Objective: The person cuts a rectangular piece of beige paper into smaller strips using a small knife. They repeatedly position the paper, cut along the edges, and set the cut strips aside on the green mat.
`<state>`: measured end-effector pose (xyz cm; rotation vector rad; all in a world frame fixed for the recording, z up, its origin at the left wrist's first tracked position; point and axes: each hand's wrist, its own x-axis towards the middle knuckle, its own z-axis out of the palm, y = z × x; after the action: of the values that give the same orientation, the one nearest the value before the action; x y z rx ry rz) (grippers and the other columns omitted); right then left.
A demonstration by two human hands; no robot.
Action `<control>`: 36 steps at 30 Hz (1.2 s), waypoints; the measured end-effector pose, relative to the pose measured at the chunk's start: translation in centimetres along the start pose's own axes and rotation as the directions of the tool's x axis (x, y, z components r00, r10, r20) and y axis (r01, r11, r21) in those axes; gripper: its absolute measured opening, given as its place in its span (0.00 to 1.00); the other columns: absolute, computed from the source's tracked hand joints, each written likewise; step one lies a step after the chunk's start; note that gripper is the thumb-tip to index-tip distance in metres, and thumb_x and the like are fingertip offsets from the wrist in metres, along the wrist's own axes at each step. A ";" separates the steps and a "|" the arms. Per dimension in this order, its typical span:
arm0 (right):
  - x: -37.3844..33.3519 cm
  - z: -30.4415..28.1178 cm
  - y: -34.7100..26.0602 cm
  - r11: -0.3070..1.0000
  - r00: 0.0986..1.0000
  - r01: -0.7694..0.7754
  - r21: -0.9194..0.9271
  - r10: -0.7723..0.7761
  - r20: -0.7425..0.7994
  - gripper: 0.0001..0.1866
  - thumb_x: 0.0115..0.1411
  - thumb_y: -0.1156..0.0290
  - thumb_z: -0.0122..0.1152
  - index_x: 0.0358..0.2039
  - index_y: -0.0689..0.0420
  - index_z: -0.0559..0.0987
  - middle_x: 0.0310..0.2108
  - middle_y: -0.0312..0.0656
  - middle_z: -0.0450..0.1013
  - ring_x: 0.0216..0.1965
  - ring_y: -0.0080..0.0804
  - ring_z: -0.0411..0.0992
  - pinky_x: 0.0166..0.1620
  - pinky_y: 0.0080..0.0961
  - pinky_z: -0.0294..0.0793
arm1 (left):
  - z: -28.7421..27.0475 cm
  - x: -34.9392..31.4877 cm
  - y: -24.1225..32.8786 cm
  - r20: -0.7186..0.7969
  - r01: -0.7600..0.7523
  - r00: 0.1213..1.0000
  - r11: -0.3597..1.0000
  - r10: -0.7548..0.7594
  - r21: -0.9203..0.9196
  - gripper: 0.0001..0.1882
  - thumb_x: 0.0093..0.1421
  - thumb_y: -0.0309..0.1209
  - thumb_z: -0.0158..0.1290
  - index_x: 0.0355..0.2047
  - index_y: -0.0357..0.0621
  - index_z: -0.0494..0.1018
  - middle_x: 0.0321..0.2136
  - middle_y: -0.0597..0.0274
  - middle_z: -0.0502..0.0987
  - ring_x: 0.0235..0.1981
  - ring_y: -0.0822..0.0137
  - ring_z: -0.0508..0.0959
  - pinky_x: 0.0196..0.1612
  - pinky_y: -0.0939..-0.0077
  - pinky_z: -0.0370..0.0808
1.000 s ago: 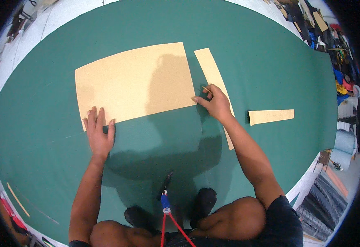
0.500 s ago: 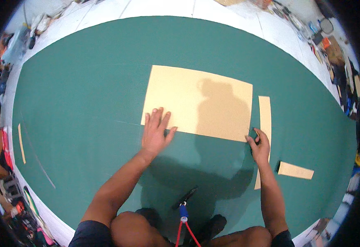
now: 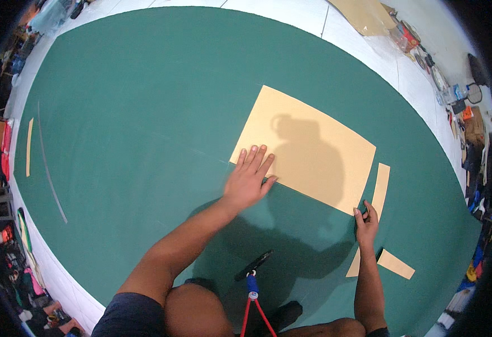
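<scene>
Tan sheet (image 3: 313, 146), one, flat on the green mat (image 3: 144, 112), head view, at two o'clock from the middle. My left hand (image 3: 248, 178): palm down, fingers straight and slightly spread, tips on the sheet near its eight-o'clock corner, gripping nothing. My right hand (image 3: 366, 223): fingers bent, thumb tip at the sheet's five-o'clock corner; whether they pinch anything small, I cannot tell. Long tan strip (image 3: 382, 185), at four o'clock from the sheet, partly beneath my right hand and forearm. Short tan piece (image 3: 396, 264), at five o'clock, beyond that strip. Narrow tan strip (image 3: 29, 147), at nine o'clock, near the mat's edge.
</scene>
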<state>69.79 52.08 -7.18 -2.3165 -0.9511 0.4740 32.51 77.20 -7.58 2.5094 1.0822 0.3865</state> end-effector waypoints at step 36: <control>0.0 0.0 -2.0 0.992 0.994 -0.086 0.092 0.079 0.078 0.29 0.60 0.64 0.75 0.60 0.58 0.78 0.30 0.28 0.64 0.29 0.16 0.61 0.32 0.16 0.64 | -0.3 -0.4 -0.9 -0.061 0.006 0.998 0.996 -0.012 -0.094 0.30 0.65 0.45 0.58 0.64 0.45 0.70 0.68 0.45 0.63 0.71 0.40 0.60 0.74 0.41 0.50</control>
<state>68.72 53.27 -5.91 -2.2721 -0.8499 0.6300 31.56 77.52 -7.79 2.4240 1.0722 0.5039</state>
